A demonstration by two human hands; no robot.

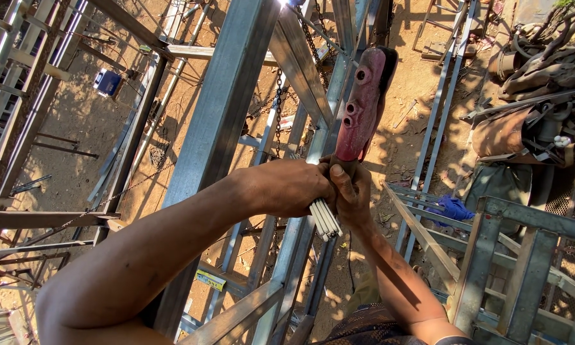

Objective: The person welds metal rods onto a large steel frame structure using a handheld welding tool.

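High on the steel frame (220, 108), the left hand (287, 186) grips a bundle of white rods (326, 218) beside the right hand (352, 195), apparently clamped on the red electrode holder (364, 105); a loosened grip could drop rods.

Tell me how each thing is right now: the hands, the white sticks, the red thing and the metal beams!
Left hand: closed around the white rods.
Right hand: gripping the red holder's handle.
White rods: bundled, ends poking out below the hands.
Red holder: held upright, tip pointing up.
Steel frame: standing, unpainted.
Chain: hanging down.
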